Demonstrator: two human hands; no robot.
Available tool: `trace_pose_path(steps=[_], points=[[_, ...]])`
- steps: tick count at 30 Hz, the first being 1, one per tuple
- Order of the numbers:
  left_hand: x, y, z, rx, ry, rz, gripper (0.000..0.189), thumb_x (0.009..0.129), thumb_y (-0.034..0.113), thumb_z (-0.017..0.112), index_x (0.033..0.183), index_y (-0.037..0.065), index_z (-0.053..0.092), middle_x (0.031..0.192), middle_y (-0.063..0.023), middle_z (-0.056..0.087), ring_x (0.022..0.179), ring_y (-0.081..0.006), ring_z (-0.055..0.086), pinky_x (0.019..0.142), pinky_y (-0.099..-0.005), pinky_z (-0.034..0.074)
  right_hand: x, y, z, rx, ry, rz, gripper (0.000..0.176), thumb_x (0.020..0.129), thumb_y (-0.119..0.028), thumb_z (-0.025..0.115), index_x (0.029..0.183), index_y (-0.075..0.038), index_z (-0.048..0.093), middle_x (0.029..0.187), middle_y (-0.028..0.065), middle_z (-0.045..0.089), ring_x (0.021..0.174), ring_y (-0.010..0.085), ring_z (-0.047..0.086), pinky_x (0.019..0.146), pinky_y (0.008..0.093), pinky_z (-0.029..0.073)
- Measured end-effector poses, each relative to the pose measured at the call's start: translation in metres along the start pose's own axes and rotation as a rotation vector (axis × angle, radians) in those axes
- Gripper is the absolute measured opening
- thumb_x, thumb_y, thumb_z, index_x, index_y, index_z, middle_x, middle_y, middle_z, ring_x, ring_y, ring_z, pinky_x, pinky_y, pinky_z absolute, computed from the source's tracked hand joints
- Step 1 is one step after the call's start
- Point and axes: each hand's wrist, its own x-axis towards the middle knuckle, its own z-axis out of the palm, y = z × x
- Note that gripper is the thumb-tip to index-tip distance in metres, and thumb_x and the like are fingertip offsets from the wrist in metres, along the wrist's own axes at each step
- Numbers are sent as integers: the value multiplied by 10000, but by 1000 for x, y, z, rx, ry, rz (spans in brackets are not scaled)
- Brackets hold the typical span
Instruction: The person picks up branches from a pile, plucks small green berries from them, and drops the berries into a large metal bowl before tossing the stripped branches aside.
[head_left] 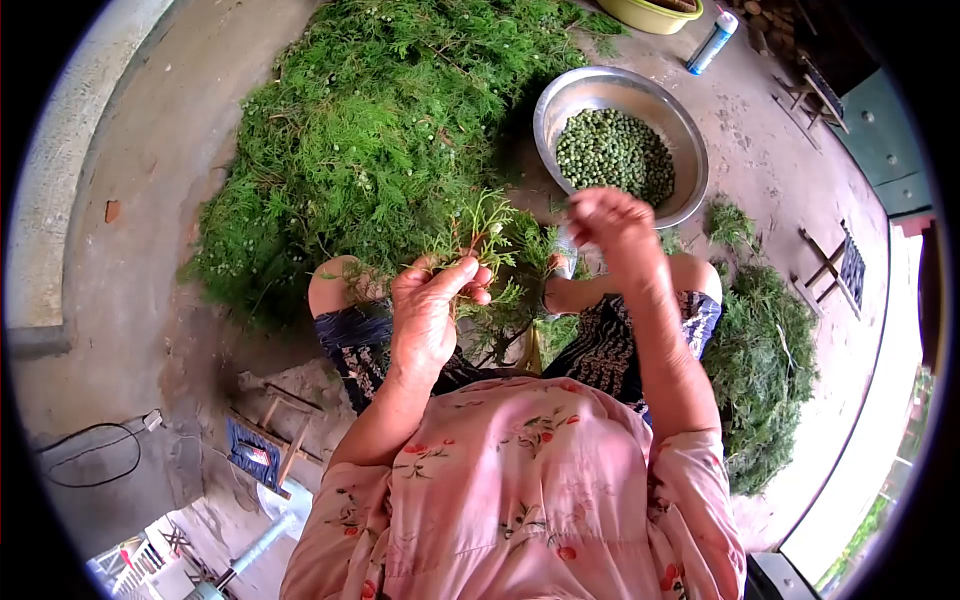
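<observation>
Head view puts the feathery green sprig of cypress-like foliage (482, 232) just below the round silver metal bowl (560, 100), to its left, over my operator's knees. I see the left hand (428, 312) clasped around the sprig's stem, thumb pressed across it. The right hand (615, 225) hovers at the bowl's near rim with its fingers bunched tight; I cannot make out what they pinch. Small round green seeds (615, 155) fill the bowl's bottom. Left of the bowl lies a broad heap of the same green foliage (370, 130); a smaller green pile (765, 350) sits below and right of it. Beyond the bowl lies a white and blue bottle (712, 42).
</observation>
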Motion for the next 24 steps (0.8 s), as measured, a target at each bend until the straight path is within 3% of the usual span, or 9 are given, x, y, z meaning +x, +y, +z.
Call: trace_pose_path(steps=[4,7,14,17,19,21,23,24], points=[[-3,4,7,61,-7,7,84,793,40,617,857,-12,604,716,-102,622,606,-157,592,506,-254,474,-14,27,37,201,-183,130,189,814,-161,627,954,-34,639,794,30,649,695,106,593,623,233,487],[-6,4,8,99,-32,15,97,790,57,628,854,-13,606,699,-97,617,558,-138,563,494,-237,460,-14,31,52,310,-165,112,195,802,-170,646,945,-37,640,774,6,637,648,76,549,583,218,448],[-8,5,9,80,-38,-24,94,796,52,618,862,-14,608,692,-93,611,563,-134,560,480,-237,450,-10,40,47,203,-244,21,141,790,-164,659,846,-37,636,712,-14,616,599,70,511,563,210,427],[-6,0,11,84,-52,-37,79,798,45,605,866,5,595,702,-79,595,548,-138,526,478,-255,425,-15,37,57,192,-97,29,123,799,-152,649,813,-33,620,686,-13,592,576,72,486,555,215,420],[-4,0,12,58,-66,-59,83,797,46,605,864,-2,596,697,-83,593,540,-140,519,478,-255,421,-16,41,59,512,-22,231,116,812,-139,631,850,-31,613,688,-9,576,576,75,480,559,214,416],[-5,1,8,53,-81,-61,89,796,53,607,860,-7,597,694,-99,591,527,-156,509,485,-275,424,-12,45,53,501,21,203,100,834,-114,597,891,-31,601,703,-7,567,592,82,493,574,214,418],[-6,5,6,-18,-25,-46,93,795,60,608,856,-10,597,696,-120,591,513,-172,501,494,-298,430,-1,44,31,102,75,-97,91,846,-89,569,913,-29,586,722,4,576,610,96,516,581,216,426],[-4,6,3,-25,-27,-51,89,795,61,609,853,-5,599,705,-126,592,516,-185,504,505,-315,440,-3,37,28,140,7,-55,90,852,-59,537,929,-32,574,742,13,576,629,96,529,581,215,430]])
